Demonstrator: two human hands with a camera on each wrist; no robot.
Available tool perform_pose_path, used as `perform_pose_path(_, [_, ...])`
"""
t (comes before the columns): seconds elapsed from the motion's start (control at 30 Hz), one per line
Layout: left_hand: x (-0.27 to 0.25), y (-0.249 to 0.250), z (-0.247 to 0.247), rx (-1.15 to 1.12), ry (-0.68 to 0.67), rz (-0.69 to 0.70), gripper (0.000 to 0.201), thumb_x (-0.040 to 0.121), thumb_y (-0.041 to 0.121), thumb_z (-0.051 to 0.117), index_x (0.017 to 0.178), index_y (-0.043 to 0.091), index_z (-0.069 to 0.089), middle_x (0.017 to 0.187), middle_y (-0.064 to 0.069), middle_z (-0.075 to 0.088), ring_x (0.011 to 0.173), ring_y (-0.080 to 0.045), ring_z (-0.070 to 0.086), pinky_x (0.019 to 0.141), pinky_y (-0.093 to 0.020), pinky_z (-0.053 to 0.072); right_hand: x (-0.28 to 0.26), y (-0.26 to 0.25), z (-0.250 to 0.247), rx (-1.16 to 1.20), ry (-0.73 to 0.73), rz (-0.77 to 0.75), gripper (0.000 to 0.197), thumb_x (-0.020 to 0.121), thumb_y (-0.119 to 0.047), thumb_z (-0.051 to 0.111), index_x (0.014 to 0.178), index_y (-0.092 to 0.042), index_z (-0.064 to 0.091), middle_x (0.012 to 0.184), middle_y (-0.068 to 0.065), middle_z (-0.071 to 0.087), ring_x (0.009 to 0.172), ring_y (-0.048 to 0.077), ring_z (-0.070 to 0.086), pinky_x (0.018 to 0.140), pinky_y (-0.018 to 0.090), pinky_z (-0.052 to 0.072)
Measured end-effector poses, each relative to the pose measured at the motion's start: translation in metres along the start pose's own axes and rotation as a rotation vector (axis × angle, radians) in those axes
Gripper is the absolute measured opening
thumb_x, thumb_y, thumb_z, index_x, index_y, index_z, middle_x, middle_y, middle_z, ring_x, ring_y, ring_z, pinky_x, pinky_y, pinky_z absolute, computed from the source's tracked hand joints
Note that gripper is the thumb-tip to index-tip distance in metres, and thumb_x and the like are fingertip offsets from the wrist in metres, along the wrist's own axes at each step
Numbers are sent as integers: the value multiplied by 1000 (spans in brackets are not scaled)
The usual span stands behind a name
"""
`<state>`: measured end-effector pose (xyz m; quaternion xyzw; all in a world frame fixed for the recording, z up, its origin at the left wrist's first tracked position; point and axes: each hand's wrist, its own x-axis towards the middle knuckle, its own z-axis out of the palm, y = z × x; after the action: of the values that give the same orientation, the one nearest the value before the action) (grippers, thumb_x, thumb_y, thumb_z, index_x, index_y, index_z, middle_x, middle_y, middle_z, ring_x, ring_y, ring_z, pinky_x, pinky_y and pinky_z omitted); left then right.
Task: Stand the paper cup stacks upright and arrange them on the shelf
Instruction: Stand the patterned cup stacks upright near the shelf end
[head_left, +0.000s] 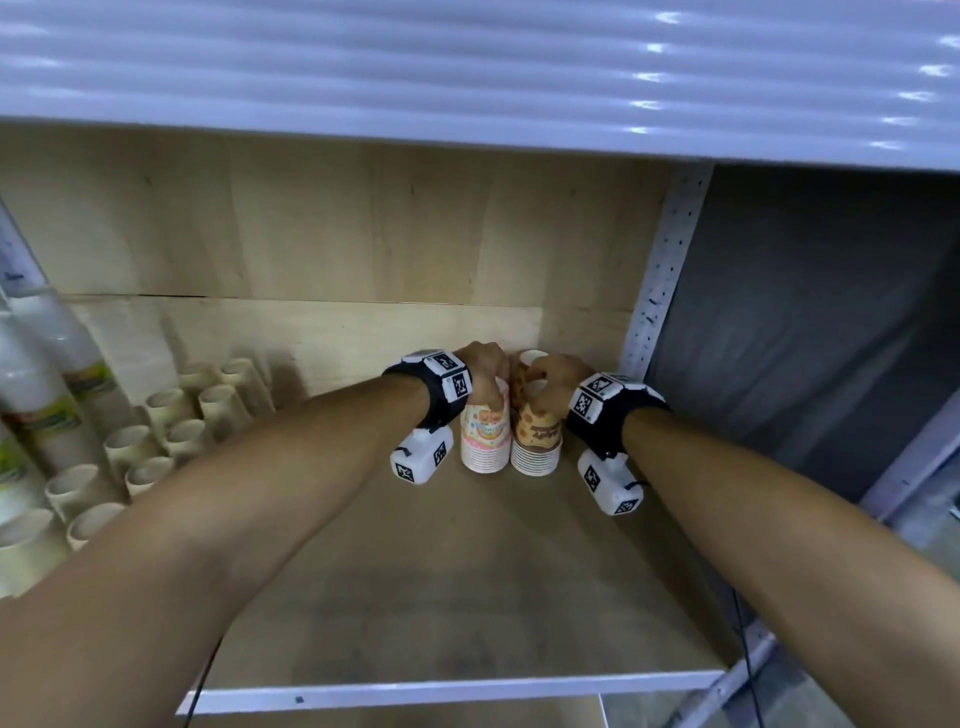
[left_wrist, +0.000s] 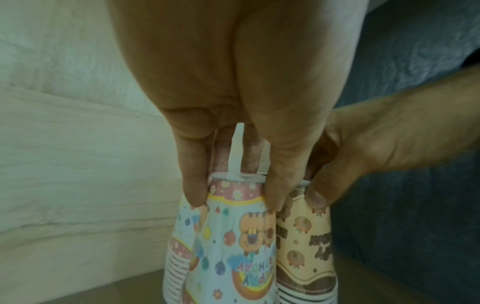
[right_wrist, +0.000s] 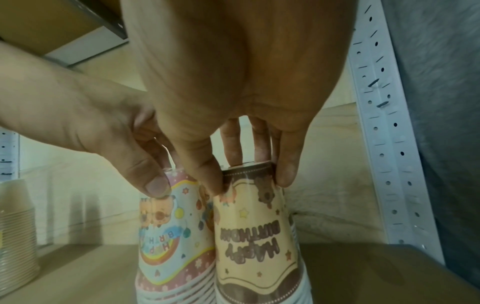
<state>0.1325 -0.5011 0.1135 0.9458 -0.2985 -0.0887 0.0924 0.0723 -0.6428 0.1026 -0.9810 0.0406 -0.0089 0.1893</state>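
Note:
Two stacks of printed birthday cups stand rim-down, side by side, near the back right of the wooden shelf (head_left: 467, 597). My left hand (head_left: 488, 379) grips the top of the pink-and-blue stack (head_left: 485, 441) (left_wrist: 233, 236) (right_wrist: 171, 226) from above, fingers curled around its upturned base. My right hand (head_left: 545, 384) grips the top of the tan-and-brown stack (head_left: 537, 441) (right_wrist: 257, 226) (left_wrist: 303, 236) the same way. The two stacks touch each other. More cups stand behind them, mostly hidden by my hands.
Several plain beige cup stacks (head_left: 156, 447) stand at the shelf's left, with wrapped white cup sleeves (head_left: 47, 395) further left. A perforated metal upright (head_left: 660, 280) and grey fabric (head_left: 805, 322) bound the right side. An upper shelf (head_left: 467, 67) overhangs.

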Motion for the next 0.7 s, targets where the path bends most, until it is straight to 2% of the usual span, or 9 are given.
perform_pose_path(0.07, [3,-1,3,-1,-18,1,55,76,24,80,126,13,62,125,-9,61,109,-27,60,73,-26,42,1,2,1,9,20,-7,28,87,-14,62,114,-10,66,126,11,60,117,27,57,94,30,46])
perform_pose_path(0.17, [5,-1,6,2,-17,-1,53,75,25,80,124,12,63,121,-9,62,105,-27,61,71,-27,43,3,4,1,3,1,16,33,87,-12,62,120,-9,64,129,11,59,118,26,56,89,26,44])
perform_pose_path(0.3, [6,-2,6,6,-25,-2,51,75,25,80,121,12,64,118,-9,63,104,-27,61,71,-29,44,1,1,-2,-6,-12,29,33,88,-10,60,120,-5,62,129,13,57,116,27,55,85,26,44])
perform_pose_path(0.37, [6,-3,5,13,-33,2,50,75,25,80,121,12,65,118,-9,63,106,-28,61,72,-30,46,1,0,-3,-6,-31,34,36,87,-13,62,122,-8,61,129,12,57,117,26,56,86,25,43])
perform_pose_path(0.47, [3,-6,0,4,-13,2,53,77,26,79,126,13,60,125,-7,59,110,-27,59,77,-29,47,-3,-1,-5,-5,-38,49,41,82,-18,68,122,-15,62,127,9,61,115,25,58,89,27,45])
perform_pose_path(0.53, [-3,-9,-7,-2,16,-3,55,79,28,77,129,17,57,132,-4,53,115,-26,55,79,-28,45,-6,-6,-9,-3,-30,28,37,84,-16,67,120,-9,63,125,10,61,113,27,58,89,29,48])
perform_pose_path(0.6, [-11,-12,-17,6,35,-14,56,80,29,76,132,21,55,136,-3,48,117,-25,53,80,-28,42,-10,-14,-15,-27,-8,21,37,85,-14,65,120,-3,63,126,14,59,115,30,57,95,34,49])
perform_pose_path(0.7, [-28,-20,-37,11,52,-58,56,80,30,77,131,22,55,134,-2,48,117,-24,52,80,-28,41,-11,-29,-23,-28,36,18,38,82,-19,68,116,-5,62,124,12,58,111,29,57,94,36,49])
